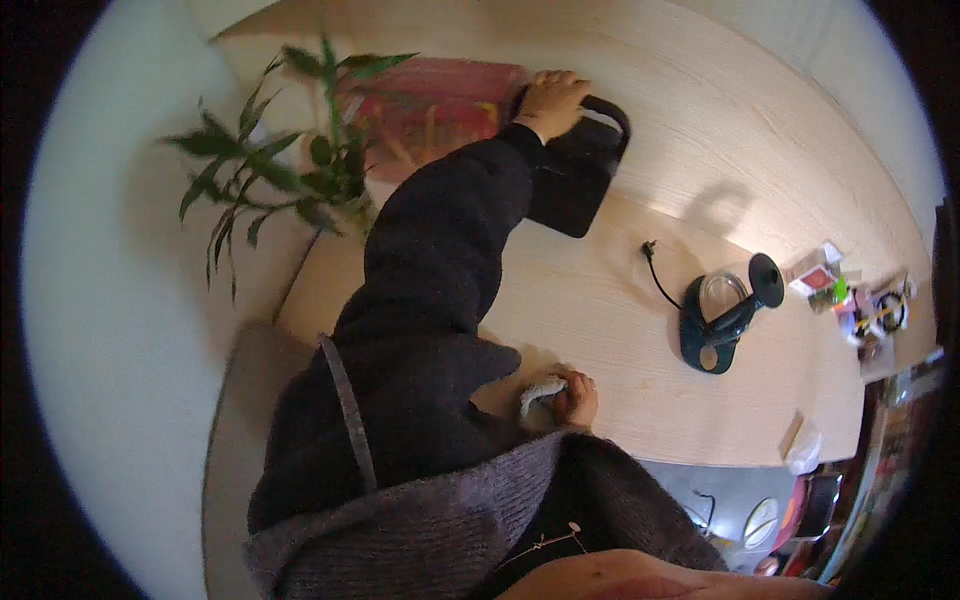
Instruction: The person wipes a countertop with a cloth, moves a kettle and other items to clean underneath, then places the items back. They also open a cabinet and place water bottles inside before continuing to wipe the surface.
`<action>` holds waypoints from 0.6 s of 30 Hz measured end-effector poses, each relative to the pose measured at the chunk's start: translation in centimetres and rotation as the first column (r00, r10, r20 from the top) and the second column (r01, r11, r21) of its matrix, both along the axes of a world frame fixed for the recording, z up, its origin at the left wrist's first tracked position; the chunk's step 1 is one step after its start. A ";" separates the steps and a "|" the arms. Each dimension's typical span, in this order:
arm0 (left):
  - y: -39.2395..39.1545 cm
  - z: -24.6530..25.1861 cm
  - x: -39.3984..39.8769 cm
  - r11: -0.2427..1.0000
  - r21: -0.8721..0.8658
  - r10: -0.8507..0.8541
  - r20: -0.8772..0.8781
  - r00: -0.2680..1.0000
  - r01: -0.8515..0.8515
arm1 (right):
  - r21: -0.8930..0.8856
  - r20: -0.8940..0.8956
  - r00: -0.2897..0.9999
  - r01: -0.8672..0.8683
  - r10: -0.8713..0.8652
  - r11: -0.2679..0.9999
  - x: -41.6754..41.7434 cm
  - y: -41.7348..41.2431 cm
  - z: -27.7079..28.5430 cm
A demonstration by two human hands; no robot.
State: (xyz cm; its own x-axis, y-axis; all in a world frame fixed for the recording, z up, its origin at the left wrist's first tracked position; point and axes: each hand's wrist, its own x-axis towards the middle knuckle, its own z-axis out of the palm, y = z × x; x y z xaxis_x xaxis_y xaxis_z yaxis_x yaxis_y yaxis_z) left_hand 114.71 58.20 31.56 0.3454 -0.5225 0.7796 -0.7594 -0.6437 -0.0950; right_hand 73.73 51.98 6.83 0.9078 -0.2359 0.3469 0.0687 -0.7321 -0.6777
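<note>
My left hand (553, 101) reaches far across the pale wood table and grips the upper part of a flat black board (581, 176) with a handle slot. The board is tilted, and my hand and sleeve hide part of it. Beside it lies a see-through reddish bag or box (431, 112), its contents unclear. Close to my body, my right hand (579, 397) is closed on a crumpled pale cloth (541, 391) against the table top. Most of my right arm is hidden under my dark knitted garment.
A leafy potted plant (330, 172) leans in at the left. On the right stands a dark green corded appliance (705, 337) with a round head; its plug (649, 249) lies loose. Small boxes (814, 274) and assorted items line the right edge. A plastic bag (805, 448) sits at the near-right corner.
</note>
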 end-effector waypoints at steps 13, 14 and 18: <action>27.1 -16.2 -20.7 0.767 -0.555 -0.050 -0.552 0.833 -0.322 | 0.210 0.144 0.941 0.273 -0.306 0.939 8.5 -6.7 5.3; 28.2 -17.1 -20.1 0.746 -0.544 0.026 -0.550 0.834 -0.383 | -0.008 0.135 0.925 0.360 -0.356 0.933 9.1 -7.3 3.1; 29.9 -18.6 -16.7 0.656 -0.600 0.098 -0.533 0.840 -0.457 | -0.395 -0.346 0.805 0.340 -0.481 0.853 11.1 -1.0 1.2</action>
State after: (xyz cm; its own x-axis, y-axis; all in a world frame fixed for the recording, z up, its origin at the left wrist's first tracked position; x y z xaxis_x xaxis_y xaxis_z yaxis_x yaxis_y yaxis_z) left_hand 97.97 88.09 13.01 0.7561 0.2740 0.5944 -0.3716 -0.5679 0.7345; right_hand 84.84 50.94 8.02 0.8193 -0.5686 0.0741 -0.5227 -0.7938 -0.3109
